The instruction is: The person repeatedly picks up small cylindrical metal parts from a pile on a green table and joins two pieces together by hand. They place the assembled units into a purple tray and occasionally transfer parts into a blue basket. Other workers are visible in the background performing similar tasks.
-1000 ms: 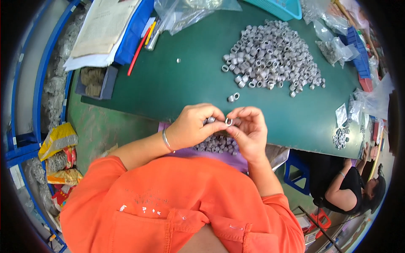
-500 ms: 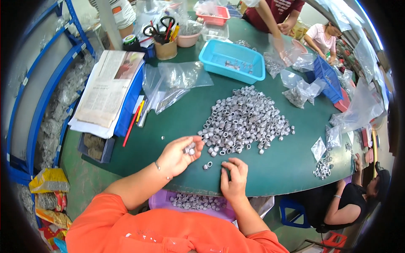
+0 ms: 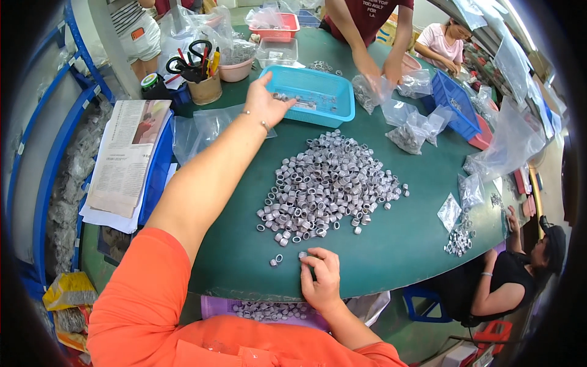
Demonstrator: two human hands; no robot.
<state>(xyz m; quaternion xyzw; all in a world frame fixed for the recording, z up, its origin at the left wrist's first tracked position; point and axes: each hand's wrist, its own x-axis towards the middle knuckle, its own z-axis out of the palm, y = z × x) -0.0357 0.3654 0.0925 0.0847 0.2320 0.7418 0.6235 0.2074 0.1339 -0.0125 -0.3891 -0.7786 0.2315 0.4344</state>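
Observation:
At the left side of the light blue basket (image 3: 347, 116), my left hand (image 3: 267, 105) reaches in with thumb and fingers apart. Several grey metal rings (image 3: 280, 96) show against its palm, loosely cupped. Small pieces lie on the basket's floor. My right hand (image 3: 321, 278) rests by the table's near edge, fingers curled, with its fingertips on a single grey ring (image 3: 302, 254). Just left of it lie a couple of loose rings (image 3: 276, 260). A large heap of the same short grey rings (image 3: 333, 183) covers the middle of the green table (image 3: 397, 251).
A purple crate (image 3: 214, 306) of rings sits below the table edge before me. To the left are a newspaper (image 3: 125, 162) and a pen holder (image 3: 205, 90) with scissors. A blue basket (image 3: 458, 104) and clear bags (image 3: 406, 134) lie right. Other people work around the table.
My left hand has moved from beside the heap, away from me, to the light blue basket, carrying rings. My right hand stays near the table edge. The view has shifted slightly.

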